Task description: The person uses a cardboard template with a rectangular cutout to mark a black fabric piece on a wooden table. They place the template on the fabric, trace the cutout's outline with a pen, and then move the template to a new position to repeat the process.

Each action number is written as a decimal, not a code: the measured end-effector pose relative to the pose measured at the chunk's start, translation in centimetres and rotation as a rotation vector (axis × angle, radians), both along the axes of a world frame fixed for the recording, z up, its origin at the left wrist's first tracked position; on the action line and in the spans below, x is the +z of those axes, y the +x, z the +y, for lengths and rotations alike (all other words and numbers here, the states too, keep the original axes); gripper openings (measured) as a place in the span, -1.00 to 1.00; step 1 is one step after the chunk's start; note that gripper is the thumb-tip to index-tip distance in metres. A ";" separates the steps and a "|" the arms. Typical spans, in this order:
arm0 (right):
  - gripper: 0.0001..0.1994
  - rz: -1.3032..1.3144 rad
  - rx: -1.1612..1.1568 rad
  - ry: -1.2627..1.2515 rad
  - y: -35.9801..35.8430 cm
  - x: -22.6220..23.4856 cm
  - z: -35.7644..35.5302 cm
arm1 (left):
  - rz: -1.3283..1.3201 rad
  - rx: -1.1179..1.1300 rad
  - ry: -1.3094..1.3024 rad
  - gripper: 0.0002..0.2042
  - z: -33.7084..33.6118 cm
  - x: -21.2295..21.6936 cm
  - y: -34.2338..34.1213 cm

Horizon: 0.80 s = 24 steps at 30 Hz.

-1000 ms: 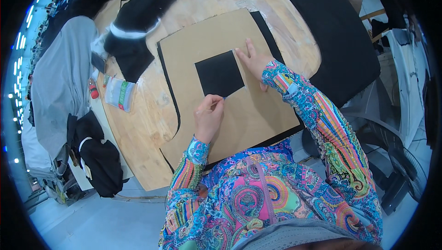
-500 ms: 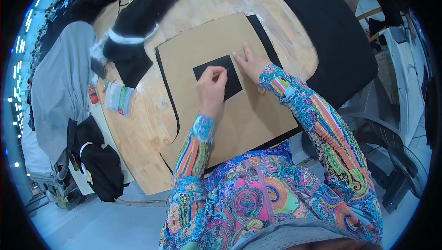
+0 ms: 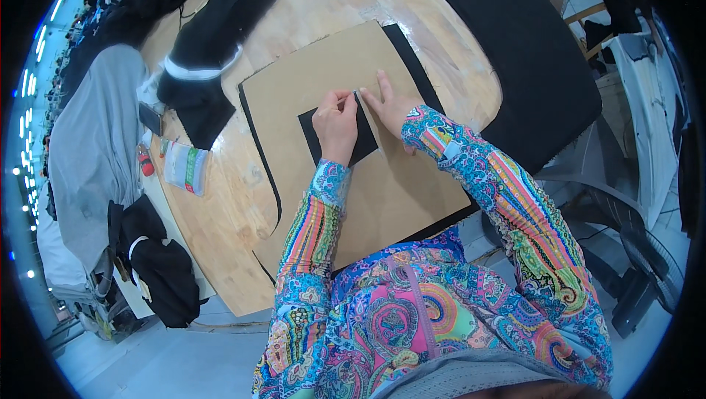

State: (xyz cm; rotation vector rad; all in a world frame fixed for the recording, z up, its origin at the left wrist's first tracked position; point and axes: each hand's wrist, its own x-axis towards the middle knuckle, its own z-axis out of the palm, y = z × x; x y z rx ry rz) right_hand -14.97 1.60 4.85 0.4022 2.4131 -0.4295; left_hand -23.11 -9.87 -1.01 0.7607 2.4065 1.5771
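A large brown card sheet (image 3: 294,68) lies over black fabric (image 3: 407,50), whose edges show around it. In the middle of the card is a black square (image 3: 365,138), which looks like a window onto the fabric below. My left hand (image 3: 336,125) is closed in a pinch over this square, its fingertips at the top right corner. A small pale tip shows at those fingertips, too small to name. My right hand (image 3: 391,111) lies spread on the card just right of the square, index finger and thumb apart, fingertips near the same corner.
A large black fabric piece (image 3: 522,61) lies at the right of the wooden table (image 3: 228,215). Black fabric with a white band (image 3: 198,69), a phone (image 3: 151,118), a small plastic packet (image 3: 184,167) and a red object (image 3: 145,164) lie left. A black chair (image 3: 625,244) stands right.
My left hand has moved up along the black square to its top right corner, close to my right hand's fingertips. My right hand stays spread on the card. The whole view has shifted slightly.
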 end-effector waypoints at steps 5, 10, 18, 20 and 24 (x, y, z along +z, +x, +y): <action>0.34 0.019 0.010 0.007 0.0 0.2 -0.3 | 0.074 -0.004 -0.050 -0.85 -0.1 0.1 -0.1; 0.32 0.001 0.000 0.006 -0.1 0.1 -0.1 | 0.210 -0.049 -0.091 -0.87 -0.3 0.8 0.5; 0.38 0.025 0.048 0.048 -0.3 -1.0 0.0 | 0.348 -0.270 -0.093 -0.95 -3.3 2.0 3.5; 0.37 0.014 0.052 0.051 -0.4 -0.5 -0.2 | 0.325 -0.310 -0.105 -0.94 -4.3 2.4 4.5; 0.37 0.033 0.053 0.055 -0.2 -0.5 -0.1 | 0.267 -0.345 -0.117 -0.94 -5.5 3.2 5.9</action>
